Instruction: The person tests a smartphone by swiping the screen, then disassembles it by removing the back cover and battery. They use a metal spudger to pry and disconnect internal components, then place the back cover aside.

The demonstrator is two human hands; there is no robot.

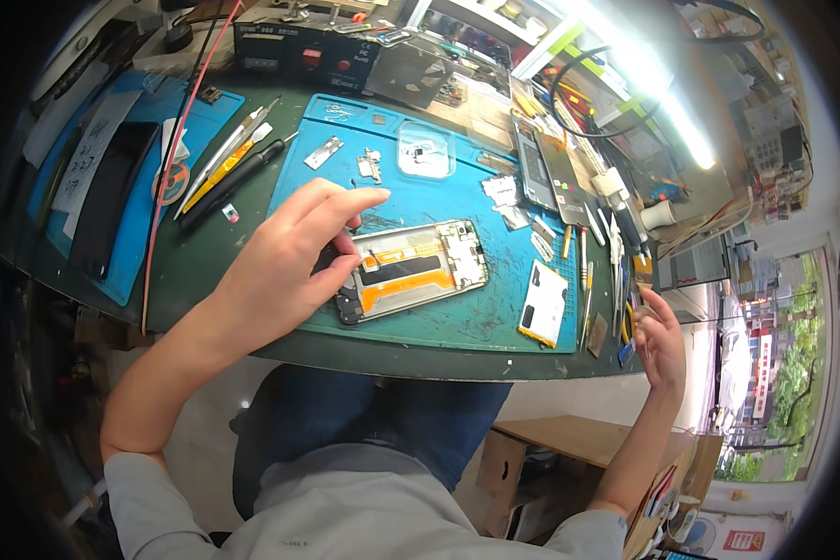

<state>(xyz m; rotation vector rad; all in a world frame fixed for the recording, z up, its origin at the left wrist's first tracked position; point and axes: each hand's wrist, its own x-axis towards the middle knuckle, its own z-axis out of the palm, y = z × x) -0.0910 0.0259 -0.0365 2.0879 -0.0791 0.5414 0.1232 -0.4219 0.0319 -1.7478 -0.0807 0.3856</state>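
Note:
An opened phone (406, 280) lies on the blue mat, with an orange flex cable, a dark strip and a circuit board showing inside its frame. My left hand (289, 252) is over the phone's left end. Its index finger points out above the phone, while the thumb and another finger are pinched close together; whatever lies between them is hidden. At the bench's right edge, beside the tools, my right hand (661, 341) is raised with fingers curled in a pinch, and I cannot make out what it holds. A white battery (544, 303) lies right of the phone.
A clear plastic tray (427, 149) and small metal parts (369, 165) sit behind the phone. Tweezers and a black screwdriver (238, 184) lie left on the blue mat (299, 187). Phone panels (551, 173) and several tools (616, 252) crowd the right. A red cable (173, 149) crosses the left.

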